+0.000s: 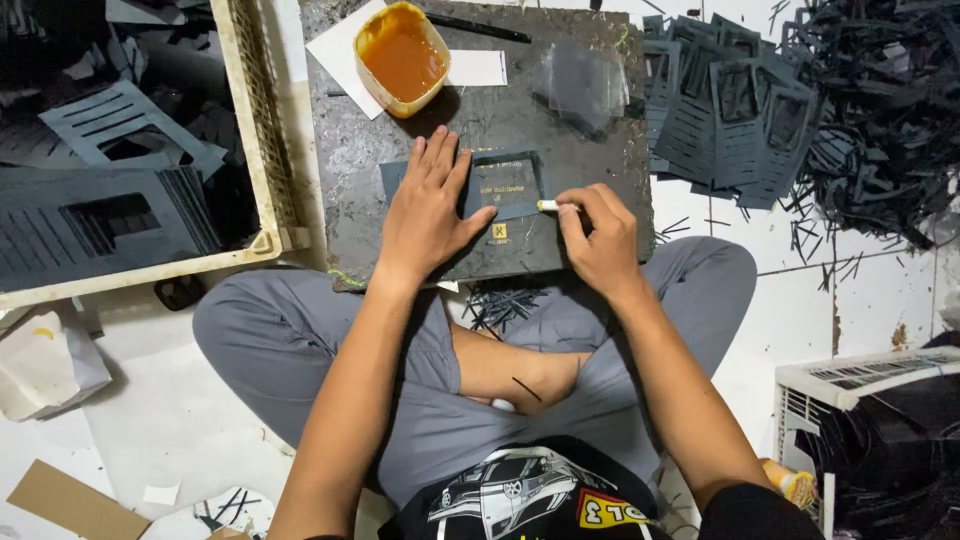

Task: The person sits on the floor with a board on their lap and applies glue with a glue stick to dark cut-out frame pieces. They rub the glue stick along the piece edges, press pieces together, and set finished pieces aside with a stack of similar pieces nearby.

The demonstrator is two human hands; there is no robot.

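Fingers of my left hand spread flat on dark card piece | right hand pinching small white applicator at card's edge | orange glue tub beyond, on work board

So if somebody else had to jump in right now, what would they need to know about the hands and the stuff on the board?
Left hand: pressed flat, fingers spread, on the dark blue-grey card frame with the window cut-out.
Right hand: pinching a small white stick, tip at the frame's right edge.
The frame lies on the dark, glue-stained work board across the lap. The cream tub of orange glue stands at the board's far edge.
Done: cut frames stacked at the right and in the cream crate on the left.
Left: how far this frame's gluing has got cannot be told.
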